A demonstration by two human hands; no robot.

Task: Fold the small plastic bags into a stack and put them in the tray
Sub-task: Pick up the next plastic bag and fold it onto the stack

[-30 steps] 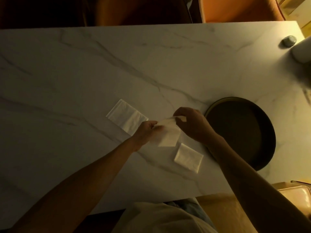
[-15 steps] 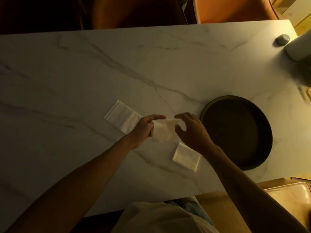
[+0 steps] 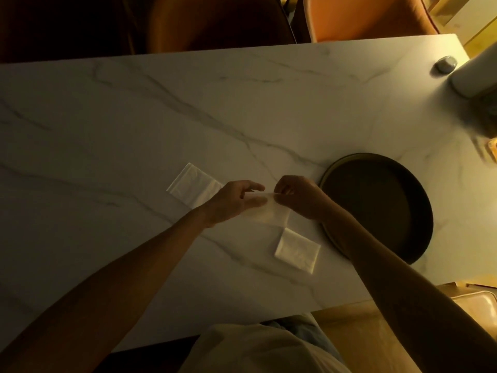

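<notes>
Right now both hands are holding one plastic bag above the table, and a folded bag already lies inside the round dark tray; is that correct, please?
Not quite. The left hand and right hand do hold one plastic bag above the table, but the head view shows the round dark tray holding nothing. The folded bag lies on the table beside the tray, nearer the person.

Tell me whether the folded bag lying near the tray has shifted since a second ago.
No. The folded bag keeps its place beside the tray; only the camera moved.

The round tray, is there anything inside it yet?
No bags show in the tray; its visible floor is bare. The right forearm covers its near-left edge, so that part is hidden.
</notes>
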